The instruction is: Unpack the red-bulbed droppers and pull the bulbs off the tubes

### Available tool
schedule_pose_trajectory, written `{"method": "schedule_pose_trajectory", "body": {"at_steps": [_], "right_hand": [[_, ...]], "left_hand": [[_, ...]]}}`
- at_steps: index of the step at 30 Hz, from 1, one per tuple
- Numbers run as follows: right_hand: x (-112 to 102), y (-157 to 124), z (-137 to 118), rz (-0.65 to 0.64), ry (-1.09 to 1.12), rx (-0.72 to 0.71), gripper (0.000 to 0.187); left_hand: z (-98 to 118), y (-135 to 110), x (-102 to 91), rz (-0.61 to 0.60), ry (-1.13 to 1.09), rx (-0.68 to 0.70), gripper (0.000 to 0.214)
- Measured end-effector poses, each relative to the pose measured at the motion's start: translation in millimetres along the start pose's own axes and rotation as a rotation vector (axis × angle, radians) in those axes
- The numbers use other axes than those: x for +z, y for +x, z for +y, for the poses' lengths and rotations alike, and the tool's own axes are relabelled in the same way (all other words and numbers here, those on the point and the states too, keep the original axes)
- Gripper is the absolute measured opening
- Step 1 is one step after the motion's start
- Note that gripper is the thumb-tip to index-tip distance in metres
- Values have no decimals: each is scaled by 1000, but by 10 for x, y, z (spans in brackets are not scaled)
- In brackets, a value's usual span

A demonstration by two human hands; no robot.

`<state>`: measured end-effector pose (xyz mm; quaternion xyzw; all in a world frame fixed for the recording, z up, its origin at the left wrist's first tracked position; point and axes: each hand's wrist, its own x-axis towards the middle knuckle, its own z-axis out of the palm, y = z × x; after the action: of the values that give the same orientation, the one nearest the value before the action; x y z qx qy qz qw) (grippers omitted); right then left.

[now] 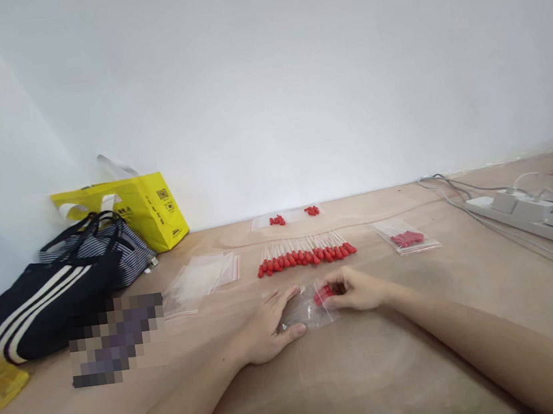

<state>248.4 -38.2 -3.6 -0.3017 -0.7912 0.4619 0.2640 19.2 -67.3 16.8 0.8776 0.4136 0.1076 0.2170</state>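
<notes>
A clear zip bag lies flat on the table between my two hands. My left hand rests over its left end, thumb and fingers spread apart. At the bag's right end, my right hand pinches red-tipped sticks, whose red ends show by its mouth; whether they are partly inside I cannot tell. Just beyond the hands is a row of similar red-tipped white sticks. To the right sits a filled zip bag with red tips inside. Flat unfilled zip bags are stacked at the left.
Near the wall lie more bags with red-tipped sticks. A yellow shopping bag, a striped bag and a black bag stand at the left. A power strip with cables lies at the right. A blurred-out dark object is front left.
</notes>
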Motion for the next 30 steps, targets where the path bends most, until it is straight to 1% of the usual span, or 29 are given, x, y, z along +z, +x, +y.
{"method": "schedule_pose_trajectory", "body": {"at_steps": [3, 5, 7, 9, 11, 12, 13, 14, 16, 19, 21, 23, 25, 27, 30], "right_hand": [[-215, -73, 76, 65, 216, 75, 27], [-406, -139, 101, 154, 271, 93, 28], [-594, -204, 98, 295, 256, 79, 24], [-723, -247, 69, 471, 219, 18, 21], [-743, -251, 24, 659, 131, -77, 19], [-705, -238, -1, 733, 57, -134, 18], [-636, -218, -27, 781, -39, -191, 17], [-540, -193, -50, 799, -145, -253, 15], [-299, -136, -91, 739, -406, -347, 15], [56, -54, -142, 631, -667, -494, 25], [208, -13, -179, 497, -834, -540, 27], [275, 10, -215, 381, -936, -574, 27], [279, 14, -237, 317, -951, -594, 30], [252, 5, -230, 315, -911, -586, 35], [196, -16, -170, 360, -857, -523, 37]], "left_hand": [[3, 1, -1, -10, 7, -20, 60], [-14, -7, 6, 6, -12, -17, 59], [-43, -21, 14, 31, -44, -9, 59], [-73, -30, 20, 52, -83, -12, 57], [-89, -14, 19, 97, -145, -14, 52], [-85, 10, 17, 135, -189, -17, 47], [-72, 45, 13, 180, -248, -29, 41], [-48, 92, 8, 227, -331, -59, 37], [31, 209, -2, 283, -587, -174, 34], [189, 388, 2, 242, -1081, -352, 29], [275, 468, 22, 212, -1279, -413, 21], [311, 502, 42, 215, -1293, -456, 16], [281, 506, 29, 241, -1216, -483, 14], [180, 503, -50, 278, -1139, -490, 12], [-83, 545, -298, 305, -1033, -513, 14]]}}
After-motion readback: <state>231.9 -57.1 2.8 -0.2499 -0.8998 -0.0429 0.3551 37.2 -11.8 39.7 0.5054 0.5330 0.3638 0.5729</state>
